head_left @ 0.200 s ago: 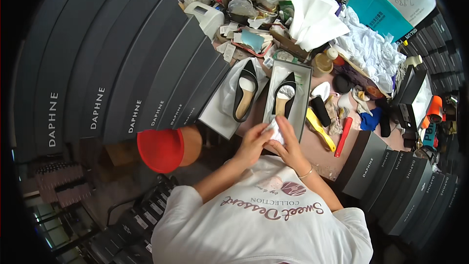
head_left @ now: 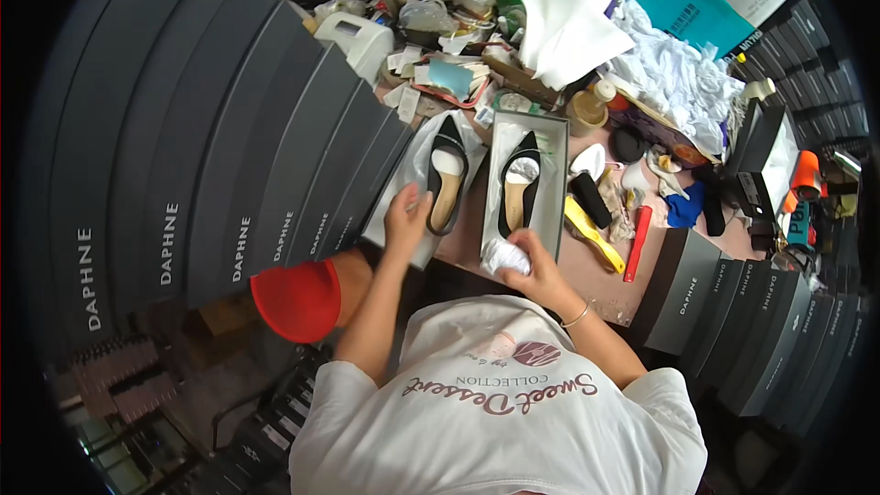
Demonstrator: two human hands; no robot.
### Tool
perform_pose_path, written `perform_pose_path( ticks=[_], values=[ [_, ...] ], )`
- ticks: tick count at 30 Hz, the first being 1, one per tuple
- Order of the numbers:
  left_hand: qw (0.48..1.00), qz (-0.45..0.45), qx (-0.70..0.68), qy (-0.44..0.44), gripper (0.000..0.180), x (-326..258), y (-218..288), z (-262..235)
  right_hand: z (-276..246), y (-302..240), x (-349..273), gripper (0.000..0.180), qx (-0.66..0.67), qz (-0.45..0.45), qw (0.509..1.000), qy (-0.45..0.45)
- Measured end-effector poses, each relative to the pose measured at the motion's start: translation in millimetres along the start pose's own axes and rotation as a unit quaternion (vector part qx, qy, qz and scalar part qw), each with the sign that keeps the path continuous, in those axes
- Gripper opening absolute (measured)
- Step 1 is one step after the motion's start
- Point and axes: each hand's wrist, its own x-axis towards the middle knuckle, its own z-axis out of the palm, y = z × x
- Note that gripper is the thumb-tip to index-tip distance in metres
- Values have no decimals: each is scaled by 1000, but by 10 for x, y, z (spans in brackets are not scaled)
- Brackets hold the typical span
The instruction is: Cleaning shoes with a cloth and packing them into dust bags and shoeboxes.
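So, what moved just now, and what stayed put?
The left hand let go of the crumpled white paper wad and moved left to the heel of the black pointed shoe with the tan insole. The right hand still holds the wad. Both shoes and the grey open box stayed put.

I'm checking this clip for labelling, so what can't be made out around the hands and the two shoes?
Head view only:
- Crumpled white paper: the right hand covers most of it.
- Left shoe: its heel is hidden under the left hand.
- Right shoe: white stuffing hides its inside.
- Small clutter behind: too small to identify.
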Motion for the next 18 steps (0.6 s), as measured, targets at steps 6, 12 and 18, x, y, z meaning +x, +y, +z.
perform_pose_path(
  ticks=[6,12,18],
  values=[
    [936,-240,-100,-237,45,471,-436,151,-16,-89,139,39,111,4,994,-23],
    [950,-141,-144,-238,43,-107,482,188,-179,-507,802,40,-135,-100,980,107],
    [981,0,-33,-193,65,-756,803,703,-115,-168,1060,39,-459,-131,864,158]
  ],
)
